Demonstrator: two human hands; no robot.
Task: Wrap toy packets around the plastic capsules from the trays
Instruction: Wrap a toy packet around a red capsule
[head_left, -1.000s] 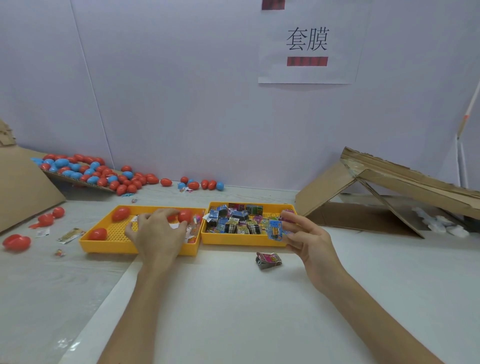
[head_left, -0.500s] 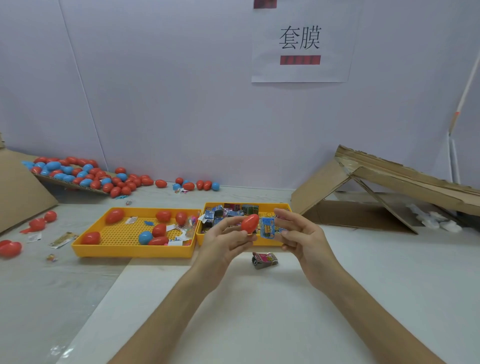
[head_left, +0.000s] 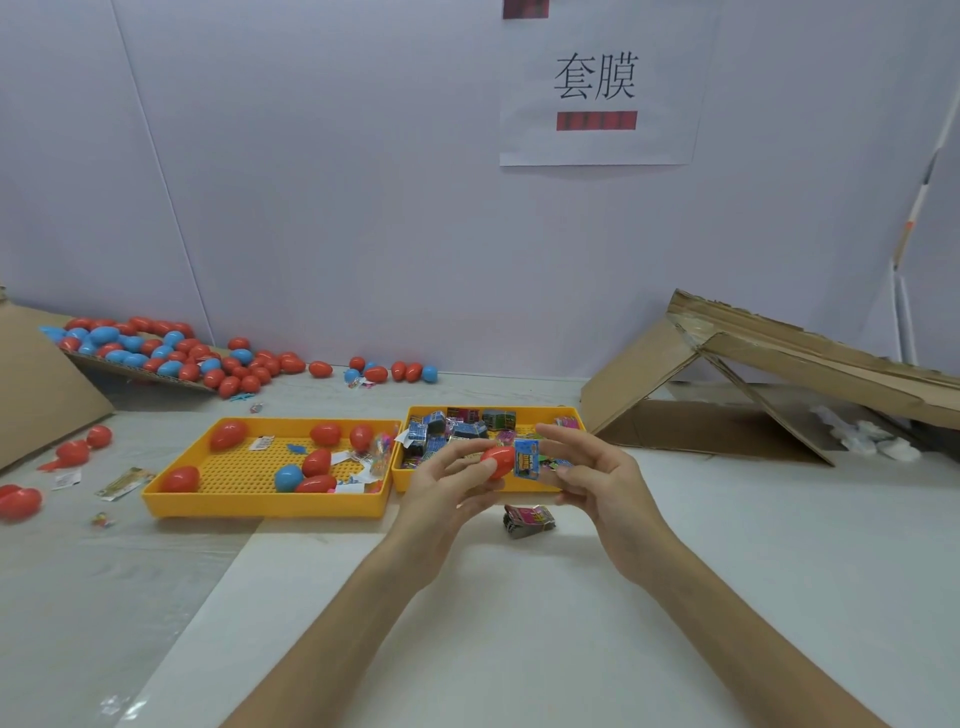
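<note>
My left hand (head_left: 451, 488) pinches a red egg-shaped capsule (head_left: 497, 461) in front of the right yellow tray (head_left: 400, 480). My right hand (head_left: 597, 478) holds a blue toy packet (head_left: 527, 457) right against the capsule's right end. The left yellow tray (head_left: 260, 504) holds several red capsules and one blue capsule (head_left: 288, 477). The right tray is filled with several colourful packets (head_left: 457, 426).
A pink folded packet (head_left: 529, 520) lies on the white table under my hands. A heap of red and blue capsules (head_left: 156, 353) sits on cardboard at the back left. Folded cardboard (head_left: 769, 384) leans at the right. Loose capsules (head_left: 21, 501) and wrappers lie at the far left.
My left hand lifted a red capsule out of the left tray and carried it right to meet the blue packet in my right hand. The capsule now touches the packet.
</note>
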